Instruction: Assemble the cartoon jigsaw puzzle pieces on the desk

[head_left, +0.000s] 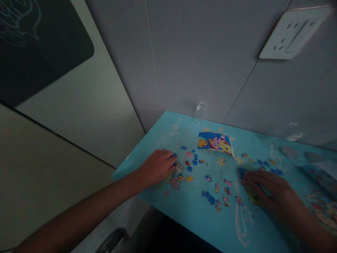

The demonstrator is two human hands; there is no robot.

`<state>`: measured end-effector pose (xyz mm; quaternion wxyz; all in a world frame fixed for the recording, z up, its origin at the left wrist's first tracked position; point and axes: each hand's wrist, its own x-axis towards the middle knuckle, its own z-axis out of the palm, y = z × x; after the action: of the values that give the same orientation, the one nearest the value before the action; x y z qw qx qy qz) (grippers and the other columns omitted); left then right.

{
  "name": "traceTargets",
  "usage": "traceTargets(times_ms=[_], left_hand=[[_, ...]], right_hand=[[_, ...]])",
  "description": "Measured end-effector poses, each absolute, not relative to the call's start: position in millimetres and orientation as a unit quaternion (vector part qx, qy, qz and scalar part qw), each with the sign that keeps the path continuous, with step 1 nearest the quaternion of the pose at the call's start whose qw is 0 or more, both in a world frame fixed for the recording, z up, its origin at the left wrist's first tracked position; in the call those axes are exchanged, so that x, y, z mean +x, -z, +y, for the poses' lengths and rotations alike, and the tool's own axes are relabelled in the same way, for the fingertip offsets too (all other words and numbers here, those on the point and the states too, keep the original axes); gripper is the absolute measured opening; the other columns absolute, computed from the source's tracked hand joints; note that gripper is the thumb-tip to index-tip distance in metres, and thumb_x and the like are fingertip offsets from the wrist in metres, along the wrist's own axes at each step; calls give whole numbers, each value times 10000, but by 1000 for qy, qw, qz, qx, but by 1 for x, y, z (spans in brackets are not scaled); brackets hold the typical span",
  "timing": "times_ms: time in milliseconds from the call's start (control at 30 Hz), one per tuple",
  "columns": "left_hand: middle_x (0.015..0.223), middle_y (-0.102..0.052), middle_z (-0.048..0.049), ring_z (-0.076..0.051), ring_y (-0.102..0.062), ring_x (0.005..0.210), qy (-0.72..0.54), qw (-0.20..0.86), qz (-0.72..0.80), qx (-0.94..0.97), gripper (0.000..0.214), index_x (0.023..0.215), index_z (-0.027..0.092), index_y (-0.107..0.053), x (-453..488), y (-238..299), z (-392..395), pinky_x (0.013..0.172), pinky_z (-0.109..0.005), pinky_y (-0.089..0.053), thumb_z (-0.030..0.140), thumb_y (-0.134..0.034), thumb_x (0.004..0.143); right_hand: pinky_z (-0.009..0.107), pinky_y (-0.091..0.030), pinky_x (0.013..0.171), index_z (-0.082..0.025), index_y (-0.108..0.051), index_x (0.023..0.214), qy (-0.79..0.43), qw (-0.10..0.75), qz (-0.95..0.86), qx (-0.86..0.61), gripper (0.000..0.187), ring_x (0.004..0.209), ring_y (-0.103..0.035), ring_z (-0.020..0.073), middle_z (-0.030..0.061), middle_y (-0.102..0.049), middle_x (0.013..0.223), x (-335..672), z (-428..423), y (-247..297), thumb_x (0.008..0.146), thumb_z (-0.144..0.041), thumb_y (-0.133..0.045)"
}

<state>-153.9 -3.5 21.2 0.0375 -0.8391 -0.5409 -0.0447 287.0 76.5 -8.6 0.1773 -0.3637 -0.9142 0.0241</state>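
My left hand [161, 164] rests on the left part of the light blue table, its fingers bent and close together. A blue jigsaw piece [174, 155] shows at its fingertips. Over on the right, my right hand [271, 184] pinches at the edge of a partly joined jigsaw section [252, 196] with blue and yellow on it. The palm covers much of that section, and the piece between the fingers is mostly hidden. Loose blue jigsaw pieces [195, 161] lie beside my left hand. Pink and yellow pieces [227, 190] are spread between both hands.
A picture card [216, 142] with cartoon figures lies toward the wall. Behind it stands a clear cup [200, 112]. More blue pieces [263, 163] lie beyond my right hand. Round clear lids [289, 152] are at the right. A wall socket [292, 35] is above the table.
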Motion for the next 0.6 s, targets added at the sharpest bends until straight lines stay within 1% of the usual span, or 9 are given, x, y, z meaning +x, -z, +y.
traceTargets(times_ms=[133, 233, 400, 500, 600], left_hand=[[1119, -669, -88, -242, -614, 1039, 47, 52, -558, -827, 283, 1269, 190, -656, -171, -17, -7, 879, -391, -480, 302, -583, 1020], [1101, -675, -89, -236, -612, 1016, 50, 80, -553, -828, 243, 1215, 180, -675, -179, -14, -12, 867, -388, -475, 282, -547, 1035], [1050, -689, -113, -256, -614, 997, 30, 153, -537, -829, 215, 1144, 140, -684, -185, -9, -19, 856, -414, -479, 180, -514, 1021], [1119, -687, -121, -262, -620, 1025, 56, 144, -520, -840, 239, 1201, 136, -662, -185, -4, -23, 886, -427, -498, 198, -530, 1012], [1245, -663, -135, -264, -620, 1098, 102, 101, -490, -860, 310, 1304, 139, -610, -182, 1, -29, 941, -451, -515, 202, -511, 1017]], right_hand=[[596, -569, 993, -318, -704, 1249, -19, 165, -927, -337, 305, 1179, -675, 346, 73, -695, 1311, 285, 71, 16, 981, -371, -567], [606, -553, 1009, -316, -704, 1252, -20, 169, -925, -339, 312, 1202, -659, 351, 70, -686, 1325, 279, 64, 15, 989, -381, -548], [561, -549, 1016, -341, -706, 1261, -24, 177, -930, -320, 310, 1207, -662, 339, 41, -704, 1305, 269, 58, 8, 988, -352, -560], [554, -536, 1014, -342, -696, 1283, -33, 173, -934, -311, 320, 1191, -669, 324, 37, -720, 1276, 265, 56, 8, 992, -385, -568], [557, -514, 1026, -358, -685, 1305, -36, 173, -933, -313, 332, 1208, -657, 322, 25, -722, 1271, 260, 54, 8, 997, -379, -562]])
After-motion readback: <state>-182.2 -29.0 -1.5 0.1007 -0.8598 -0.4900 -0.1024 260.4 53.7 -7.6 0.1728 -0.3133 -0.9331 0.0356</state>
